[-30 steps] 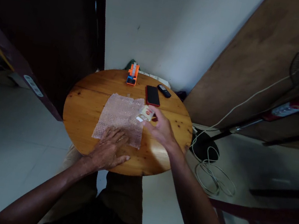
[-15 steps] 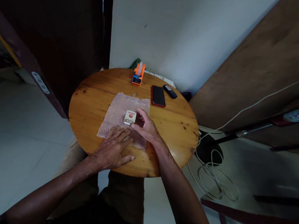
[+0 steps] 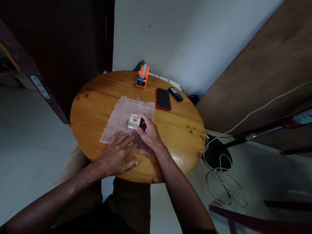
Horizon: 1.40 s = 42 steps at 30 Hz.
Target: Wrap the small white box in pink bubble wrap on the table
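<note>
A small cream-coloured box (image 3: 134, 120) with a red mark sits near the middle of a sheet of bubble wrap (image 3: 119, 111). My right hand (image 3: 151, 132) grips the box from its right side, the index finger at the far corner and the thumb at the near one. My left hand (image 3: 118, 154) lies flat over the near edge of the sheet, fingers stretched out and thumb apart, holding nothing. Part of the sheet's near edge is hidden beneath both hands.
The round wooden table (image 3: 90, 114) also bears an orange and blue tape dispenser (image 3: 143, 76), a red-edged black phone or case (image 3: 163, 99) and a small black handset (image 3: 175, 94). A fan stand (image 3: 218, 153) and coiled white cable (image 3: 229, 189) are on the floor to the right.
My right hand's finger and thumb have closed in against the box, which is slightly turned. My left hand stays flat on the sheet. The whole view has shifted slightly.
</note>
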Available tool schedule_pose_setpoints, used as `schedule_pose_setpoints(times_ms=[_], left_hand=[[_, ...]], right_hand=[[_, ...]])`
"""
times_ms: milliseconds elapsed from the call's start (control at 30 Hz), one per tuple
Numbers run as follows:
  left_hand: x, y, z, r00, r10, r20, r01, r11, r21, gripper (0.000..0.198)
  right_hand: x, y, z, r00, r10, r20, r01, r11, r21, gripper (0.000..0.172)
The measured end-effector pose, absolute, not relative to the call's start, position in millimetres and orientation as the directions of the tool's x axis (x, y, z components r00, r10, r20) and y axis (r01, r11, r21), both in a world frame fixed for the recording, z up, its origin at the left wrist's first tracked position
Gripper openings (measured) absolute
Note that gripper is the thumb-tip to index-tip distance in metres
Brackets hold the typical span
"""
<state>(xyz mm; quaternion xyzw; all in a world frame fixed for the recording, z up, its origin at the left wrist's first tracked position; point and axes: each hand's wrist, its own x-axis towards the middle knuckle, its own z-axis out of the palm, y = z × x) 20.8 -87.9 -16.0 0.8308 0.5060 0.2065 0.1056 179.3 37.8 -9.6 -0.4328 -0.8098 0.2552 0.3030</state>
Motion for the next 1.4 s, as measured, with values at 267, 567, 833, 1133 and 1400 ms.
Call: schedule_pose_setpoints(times_ms=[267, 567, 833, 1133, 1400], left_hand=[[21, -89, -18, 0.397, 0.885, 0.244, 0.809, -0.463, 0.362, 0.055], [7, -93, -8, 0.359, 0.879, 0.314, 0.791, -0.465, 0.397, 0.045], [-26, -87, -6, 0.279, 0.907, 0.316, 0.812, -0.398, 0.426, 0.05], [-20, -75, -3, 0.295, 0.88, 0.372, 0.857, -0.416, 0.303, 0.052], [-14, -28, 14, 0.243, 0.893, 0.379, 0.843, -0.387, 0.374, 0.013]], right_hand=[[179, 40, -14, -0.454, 0.848, 0.273, 0.506, 0.498, -0.704, 0.06], [195, 39, 9, -0.384, 0.875, 0.296, 0.402, 0.447, -0.799, 0.043], [216, -14, 59, -0.758, 0.615, 0.215, 0.4, 0.7, -0.592, 0.038], [208, -6, 17, -0.733, 0.642, 0.225, 0.528, 0.745, -0.407, 0.013], [220, 20, 30, -0.631, 0.757, 0.17, 0.49, 0.559, -0.669, 0.016]])
